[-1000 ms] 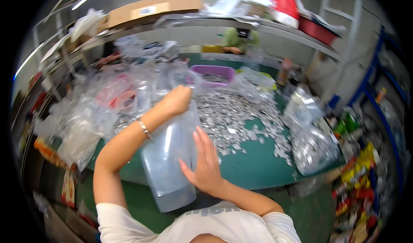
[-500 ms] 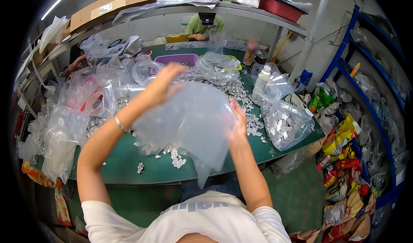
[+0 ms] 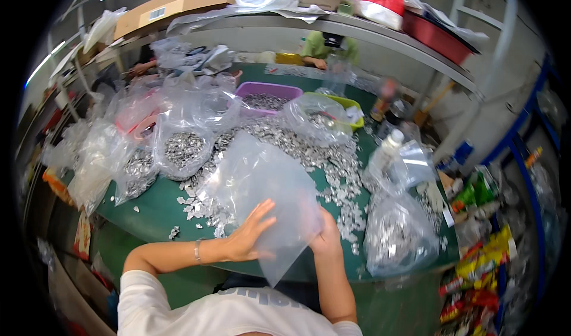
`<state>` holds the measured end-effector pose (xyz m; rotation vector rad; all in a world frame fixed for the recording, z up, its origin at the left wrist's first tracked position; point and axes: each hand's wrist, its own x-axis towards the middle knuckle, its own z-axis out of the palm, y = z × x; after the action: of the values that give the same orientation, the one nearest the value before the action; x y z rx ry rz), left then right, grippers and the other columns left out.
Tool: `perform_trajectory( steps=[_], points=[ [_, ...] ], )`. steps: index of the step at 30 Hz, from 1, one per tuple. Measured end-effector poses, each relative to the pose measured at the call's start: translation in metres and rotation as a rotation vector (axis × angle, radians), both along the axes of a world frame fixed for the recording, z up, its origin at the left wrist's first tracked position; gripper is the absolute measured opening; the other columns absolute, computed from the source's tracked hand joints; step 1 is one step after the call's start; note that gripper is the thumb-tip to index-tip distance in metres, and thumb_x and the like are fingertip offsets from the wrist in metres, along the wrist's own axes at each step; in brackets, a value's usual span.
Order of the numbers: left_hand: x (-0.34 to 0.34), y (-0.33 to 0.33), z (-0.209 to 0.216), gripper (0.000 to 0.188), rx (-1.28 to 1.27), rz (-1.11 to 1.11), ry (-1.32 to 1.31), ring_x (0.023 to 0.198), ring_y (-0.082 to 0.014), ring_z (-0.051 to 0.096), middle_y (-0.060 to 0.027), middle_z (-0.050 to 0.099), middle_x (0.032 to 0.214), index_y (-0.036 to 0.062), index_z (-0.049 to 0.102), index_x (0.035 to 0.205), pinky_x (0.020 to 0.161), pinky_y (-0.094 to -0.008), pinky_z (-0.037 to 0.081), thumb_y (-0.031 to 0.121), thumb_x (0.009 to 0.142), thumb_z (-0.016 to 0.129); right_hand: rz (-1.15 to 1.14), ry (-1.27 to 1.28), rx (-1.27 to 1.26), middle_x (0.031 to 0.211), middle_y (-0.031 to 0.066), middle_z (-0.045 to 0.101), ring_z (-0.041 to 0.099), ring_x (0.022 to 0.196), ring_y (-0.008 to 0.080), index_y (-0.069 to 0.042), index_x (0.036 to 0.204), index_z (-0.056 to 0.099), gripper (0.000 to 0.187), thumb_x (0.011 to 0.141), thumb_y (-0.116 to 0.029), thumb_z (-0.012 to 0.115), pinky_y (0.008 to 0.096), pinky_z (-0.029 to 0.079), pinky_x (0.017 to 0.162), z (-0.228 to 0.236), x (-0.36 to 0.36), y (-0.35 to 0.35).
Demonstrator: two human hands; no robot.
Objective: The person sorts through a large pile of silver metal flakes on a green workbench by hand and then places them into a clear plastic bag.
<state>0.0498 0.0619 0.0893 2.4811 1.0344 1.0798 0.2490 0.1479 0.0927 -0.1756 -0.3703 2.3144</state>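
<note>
A large, clear, limp plastic bag hangs slantwise in front of me, its lower corner pointing at the table's near edge. My right hand grips the bag's right edge, with some fingers hidden behind the film. Against its left side lies my left hand, fingers stretched out and apart. Beneath and beyond the bag, small silvery metal pieces are heaped over the green table.
Clear bags of metal pieces stand at left and right. Behind the heap are a purple basin and a yellow-green basin. A white bottle stands at right. Across the table sits a person in green, under a loaded shelf.
My left hand has come down from above the heap to the bag's lower left side. The bag has moved lower, still in my right hand. The view has shifted.
</note>
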Motion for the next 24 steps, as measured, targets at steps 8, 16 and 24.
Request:
perform_trajectory(
  steps=[8, 16, 24],
  points=[
    [0.000, -0.001, 0.066, 0.027, -0.183, 0.446, -0.053, 0.083, -0.0291, 0.065, -0.0150, 0.066, 0.094, 0.0023, 0.064, 0.102, 0.073, -0.0349, 0.053, 0.004, 0.075, 0.065, -0.254, -0.458, 0.066, 0.109, 0.0107, 0.058, 0.057, 0.098, 0.0153, 0.004, 0.129, 0.041, 0.041, 0.093, -0.015, 0.049, 0.0268, 0.046, 0.086, 0.023, 0.009, 0.032],
    [0.004, 0.015, 0.216, 0.011, -0.075, 1.203, -0.162, 0.062, -0.0144, 0.064, -0.0111, 0.067, 0.071, -0.0024, 0.067, 0.084, 0.058, -0.0262, 0.049, 0.000, 0.073, 0.064, -0.422, -0.849, 1.084, 0.108, 0.0154, 0.060, 0.057, 0.103, 0.0271, 0.002, 0.134, 0.030, 0.070, 0.082, -0.025, 0.067, 0.0366, 0.043, 0.088, 0.087, 0.006, -0.002],
    [-0.061, -0.039, 0.301, 0.018, -0.177, 1.469, -0.273, 0.047, -0.0055, 0.045, 0.0026, 0.050, 0.052, 0.0001, 0.068, 0.076, 0.042, -0.0229, 0.033, 0.008, 0.081, 0.053, -0.193, -1.016, 1.346, 0.088, 0.0184, 0.064, 0.059, 0.080, 0.0396, 0.001, 0.086, 0.063, 0.011, 0.084, -0.008, 0.056, 0.0445, 0.047, 0.070, 0.052, 0.039, 0.017]
  ],
)
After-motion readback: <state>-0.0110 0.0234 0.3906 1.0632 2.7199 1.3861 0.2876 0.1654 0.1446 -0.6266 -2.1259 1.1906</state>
